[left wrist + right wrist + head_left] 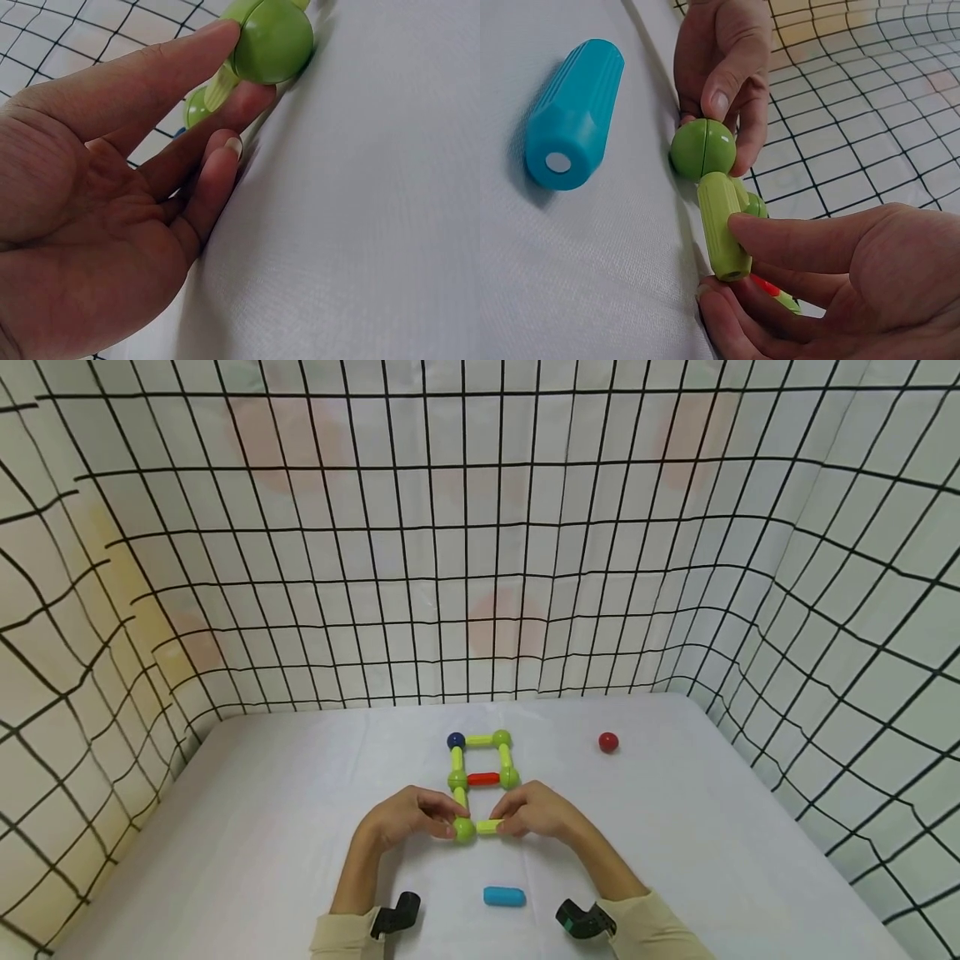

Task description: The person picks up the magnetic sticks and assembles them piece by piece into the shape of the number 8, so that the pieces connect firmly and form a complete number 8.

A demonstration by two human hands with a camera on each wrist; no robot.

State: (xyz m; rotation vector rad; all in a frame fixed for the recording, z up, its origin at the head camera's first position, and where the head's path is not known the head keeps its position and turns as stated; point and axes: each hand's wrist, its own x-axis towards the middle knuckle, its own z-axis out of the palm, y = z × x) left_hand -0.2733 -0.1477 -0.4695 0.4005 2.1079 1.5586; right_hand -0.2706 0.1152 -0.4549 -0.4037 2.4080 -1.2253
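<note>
My left hand (411,815) pinches a green ball (464,831) at the near left corner of a flat frame of magnetic rods and balls. Thumb and fingers of my right hand (542,812) hold a yellow-green rod (487,827), its far end right at that ball in the right wrist view. From the ball another yellow-green rod (461,797) leads back to a green ball (457,780). A square lies beyond it, with a red rod (483,779) along its near side, green balls (509,777) at the right corners and a dark blue ball (456,741) at far left.
A blue rod (504,897) lies on the white table (247,827) between my forearms. Off to the back right sits a red ball (608,742). White walls with a black grid (480,568) enclose the table at the back and sides.
</note>
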